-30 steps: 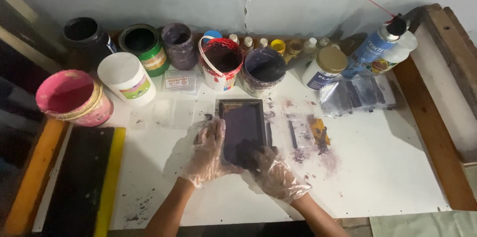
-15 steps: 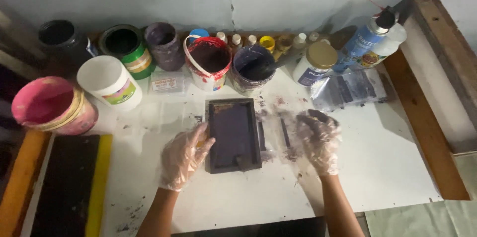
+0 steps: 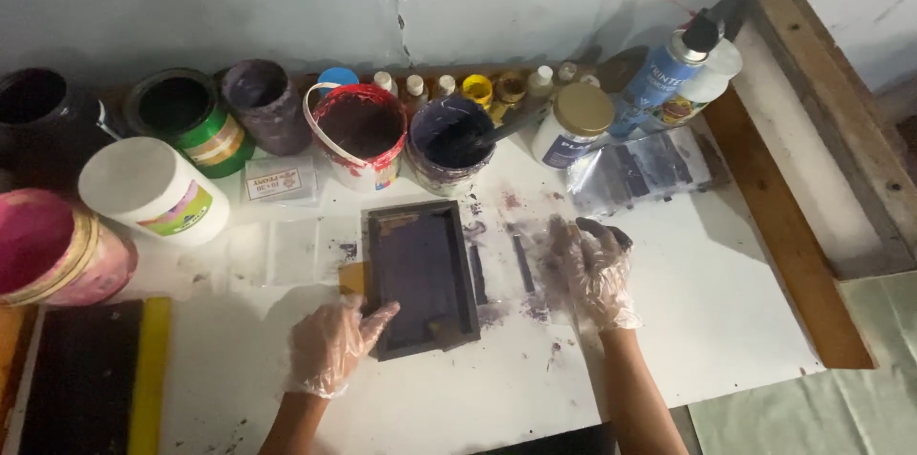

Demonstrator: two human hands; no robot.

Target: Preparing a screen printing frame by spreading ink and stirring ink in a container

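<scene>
White tabletop (image 3: 726, 321), ink-smeared, fills the near ground. Since half a second ago the left hand (image 3: 330, 348), in a thin clear glove, has slid to the near left corner of the frame (image 3: 420, 278) — fingers loosely spread, tips touching its rim. Right hand (image 3: 592, 269) rests flat, open, empty, just right of it. Farther off — round ink tubs (image 3: 358, 130), small bottles (image 3: 413, 84).

The far edge of the worktop (image 3: 726, 321) is being blocked by a row of paint tubs (image 3: 358, 135); open passage is being left right of the small printing frame (image 3: 420, 278).
</scene>
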